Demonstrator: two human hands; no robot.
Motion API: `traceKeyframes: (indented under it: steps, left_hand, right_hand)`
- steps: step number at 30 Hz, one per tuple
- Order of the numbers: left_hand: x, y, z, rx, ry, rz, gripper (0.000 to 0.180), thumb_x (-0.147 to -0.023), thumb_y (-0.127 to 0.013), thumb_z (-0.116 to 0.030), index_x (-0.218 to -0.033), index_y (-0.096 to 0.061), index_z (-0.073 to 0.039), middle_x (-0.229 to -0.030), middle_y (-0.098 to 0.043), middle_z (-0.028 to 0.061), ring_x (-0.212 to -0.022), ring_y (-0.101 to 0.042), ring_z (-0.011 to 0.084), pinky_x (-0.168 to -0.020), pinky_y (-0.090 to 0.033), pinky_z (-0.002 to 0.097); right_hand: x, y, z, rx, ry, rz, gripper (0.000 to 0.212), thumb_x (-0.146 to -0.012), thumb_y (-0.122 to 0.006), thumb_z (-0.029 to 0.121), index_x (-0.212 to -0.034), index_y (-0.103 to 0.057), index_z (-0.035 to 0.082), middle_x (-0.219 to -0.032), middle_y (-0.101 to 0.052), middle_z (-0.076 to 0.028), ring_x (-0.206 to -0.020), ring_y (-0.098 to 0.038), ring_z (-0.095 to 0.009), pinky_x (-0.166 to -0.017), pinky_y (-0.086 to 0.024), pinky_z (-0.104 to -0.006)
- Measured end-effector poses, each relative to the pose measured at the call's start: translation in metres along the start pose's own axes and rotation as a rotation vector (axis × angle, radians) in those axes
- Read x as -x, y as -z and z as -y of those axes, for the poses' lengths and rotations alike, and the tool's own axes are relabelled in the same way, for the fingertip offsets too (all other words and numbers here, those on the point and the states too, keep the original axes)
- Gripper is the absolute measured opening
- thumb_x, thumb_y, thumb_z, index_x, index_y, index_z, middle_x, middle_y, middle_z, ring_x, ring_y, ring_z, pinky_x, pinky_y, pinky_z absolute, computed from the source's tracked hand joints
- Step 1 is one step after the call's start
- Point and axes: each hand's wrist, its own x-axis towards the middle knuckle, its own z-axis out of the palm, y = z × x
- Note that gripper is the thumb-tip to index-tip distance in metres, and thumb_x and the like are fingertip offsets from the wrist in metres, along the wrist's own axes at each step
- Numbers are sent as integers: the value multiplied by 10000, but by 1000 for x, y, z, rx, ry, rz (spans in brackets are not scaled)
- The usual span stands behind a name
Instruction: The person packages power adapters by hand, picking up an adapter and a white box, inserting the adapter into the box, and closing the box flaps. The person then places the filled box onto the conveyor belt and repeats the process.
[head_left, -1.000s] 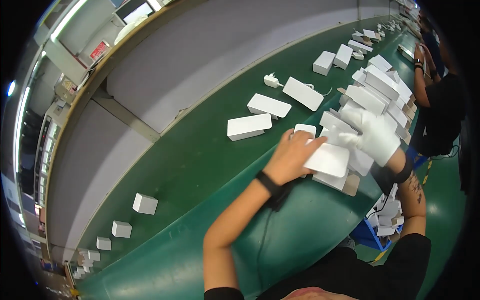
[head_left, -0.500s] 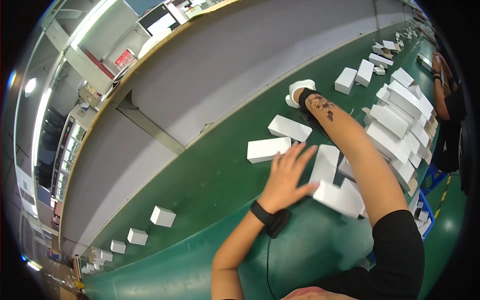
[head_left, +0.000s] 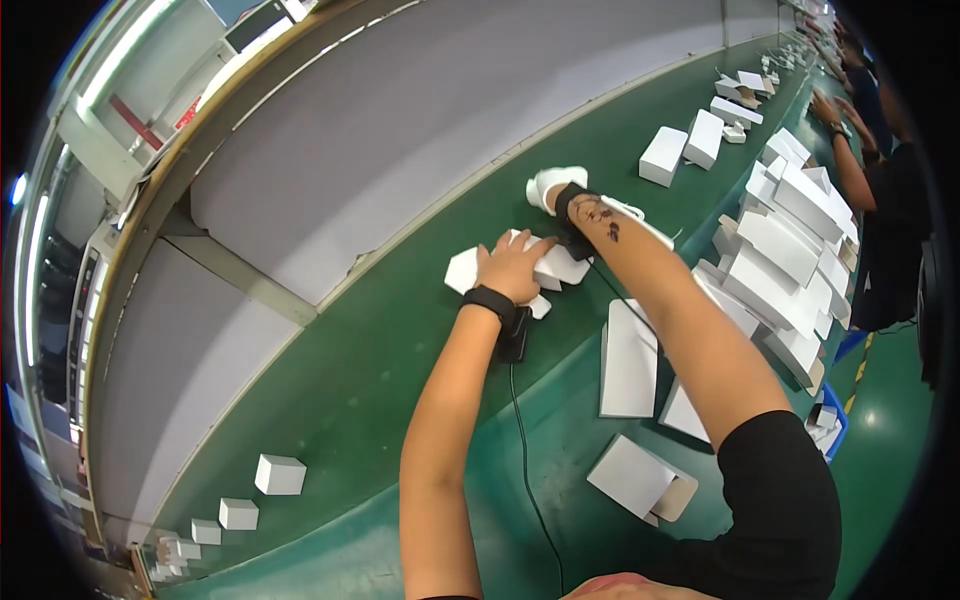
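Observation:
My left hand [head_left: 512, 272] lies over white boxes on the green bench, its fingers spread. One white box [head_left: 463, 270] shows left of the fingers and another white box [head_left: 562, 268] right of them; a small white piece peeks out below the palm. Farther up, my right hand [head_left: 553, 196] is closed on a white rounded thing [head_left: 545, 181], which mostly covers its fingers. A long white piece [head_left: 638, 218] shows behind that wrist. An opened white carton [head_left: 640, 478] lies near me, flap outward, below a flat white carton [head_left: 628, 362].
Open white cartons [head_left: 790, 250] are piled at the right. Standing white boxes [head_left: 662, 157] line the far bench; small white boxes [head_left: 280, 475] trail off left. Co-workers [head_left: 880, 190] sit at the right, near a blue bin [head_left: 830, 425]. A black cable [head_left: 525, 450] runs from my left wrist.
My left hand has moved up and forward onto the boxes, shifting them. The opened carton it was near now lies closer to me. My right hand still has the white rounded thing.

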Motion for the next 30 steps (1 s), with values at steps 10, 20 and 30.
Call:
traceKeyframes:
  steps: [10, 20, 30]
  left_hand:
    - [8, 11, -34, -11, -39, -442, 718, -606, -812, -275, -1248, -501, -189, -1245, -540, 76, -1222, -463, 294, -1007, -300, 616]
    - [65, 58, -216, 152, -546, -588, 797, -505, -841, -425, -1221, -556, -222, -1133, -537, 140, -1184, -457, 304, -1037, -198, 656]
    - [97, 54, -234, 67, -763, -594, 870, -571, -804, -467, -1329, -465, -210, -1328, -461, 159, -1314, -360, 324, -1068, -185, 638]
  right_hand:
    - [65, 152, -54, -720, 273, -631, 298, -860, -492, 278, -1005, -630, 57, -919, -650, -141, -890, -637, -302, -778, -496, -358]
    - [150, 217, -63, -1584, 831, -484, 135, -848, -534, 99, -757, -497, 192, -647, -452, 70, -550, -442, -63, -489, -343, -238]
    - [228, 208, -42, -1350, 758, -344, 198, -856, -604, 199, -1003, -614, 68, -871, -622, -13, -887, -629, -135, -778, -496, -295]
